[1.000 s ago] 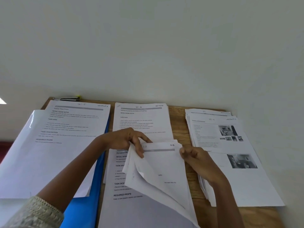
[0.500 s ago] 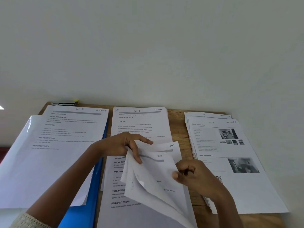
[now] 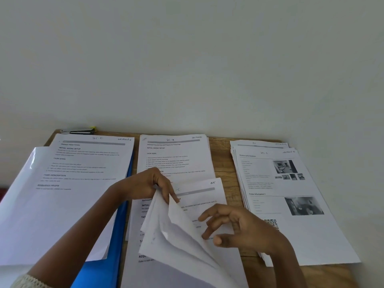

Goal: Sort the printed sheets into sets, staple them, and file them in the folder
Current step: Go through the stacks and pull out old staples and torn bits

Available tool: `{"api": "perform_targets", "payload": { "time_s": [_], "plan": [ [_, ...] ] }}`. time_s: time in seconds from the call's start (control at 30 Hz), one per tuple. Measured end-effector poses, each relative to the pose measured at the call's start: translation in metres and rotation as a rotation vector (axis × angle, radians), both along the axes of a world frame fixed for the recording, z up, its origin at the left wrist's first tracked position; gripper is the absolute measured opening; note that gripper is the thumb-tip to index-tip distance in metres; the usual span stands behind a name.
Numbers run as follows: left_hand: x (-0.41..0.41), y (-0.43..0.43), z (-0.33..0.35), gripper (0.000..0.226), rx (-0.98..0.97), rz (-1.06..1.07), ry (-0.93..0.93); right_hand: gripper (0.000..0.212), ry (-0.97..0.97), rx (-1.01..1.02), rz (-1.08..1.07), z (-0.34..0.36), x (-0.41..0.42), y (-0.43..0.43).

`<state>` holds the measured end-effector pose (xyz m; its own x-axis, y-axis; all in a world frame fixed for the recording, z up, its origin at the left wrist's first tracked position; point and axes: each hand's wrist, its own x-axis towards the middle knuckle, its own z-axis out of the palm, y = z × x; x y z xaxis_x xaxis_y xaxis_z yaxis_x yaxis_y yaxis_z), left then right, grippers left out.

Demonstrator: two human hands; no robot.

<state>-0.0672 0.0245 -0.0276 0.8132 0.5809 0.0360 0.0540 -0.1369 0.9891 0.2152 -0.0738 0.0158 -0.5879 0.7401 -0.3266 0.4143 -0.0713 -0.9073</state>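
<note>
1. While my left hand (image 3: 145,186) lifts the turned-up sheets (image 3: 176,235), its fingers (image 3: 167,189) are clamped on their top corner.
2. My right hand (image 3: 245,229) is above page 65 (image 3: 199,192), spread apart and gripping nothing.
3. These sheets lie mid-worktop (image 3: 224,159), with the blue folder (image 3: 122,221) just to the left.

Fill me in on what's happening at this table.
A person is leafing through printed sheets on the wooden table. The left hand pinches the lifted pages by their top edge, while the right hand hovers open over the sheet marked 65 beneath. A left pile lies on the blue folder; a right pile sits opposite. The stapler sits at the far edge, untouched.
</note>
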Motion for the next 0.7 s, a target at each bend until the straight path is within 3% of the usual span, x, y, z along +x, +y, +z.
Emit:
{"api": "perform_targets", "payload": {
  "time_s": [0.13, 0.23, 0.37, 0.5, 0.6, 0.7],
  "plan": [
    [-0.001, -0.001, -0.002, 0.025, -0.063, 0.014, -0.042, 0.027, -0.114, 0.2, -0.347, -0.018, -0.002, 0.005],
    [-0.001, -0.001, -0.005, 0.019, -0.077, 0.003, -0.041, 0.035, -0.225, 0.315, -0.573, -0.028, -0.002, 0.012],
    [-0.001, 0.0, -0.004, 0.018, -0.073, -0.015, -0.049, 0.031, -0.08, 0.173, -0.546, -0.027, -0.001, 0.014],
    [-0.002, 0.001, -0.005, 0.021, -0.047, -0.028, -0.033, 0.023, -0.17, 0.298, -0.528, -0.032, -0.002, 0.014],
    [0.001, 0.004, -0.007, 0.039, -0.008, -0.022, 0.004, 0.008, -0.126, 0.376, -0.507, -0.028, -0.002, 0.012],
    [0.003, 0.006, -0.011, 0.038, 0.084, 0.004, 0.063, 0.039, -0.075, 0.2, -0.384, -0.017, -0.004, 0.006]
  ]
}}
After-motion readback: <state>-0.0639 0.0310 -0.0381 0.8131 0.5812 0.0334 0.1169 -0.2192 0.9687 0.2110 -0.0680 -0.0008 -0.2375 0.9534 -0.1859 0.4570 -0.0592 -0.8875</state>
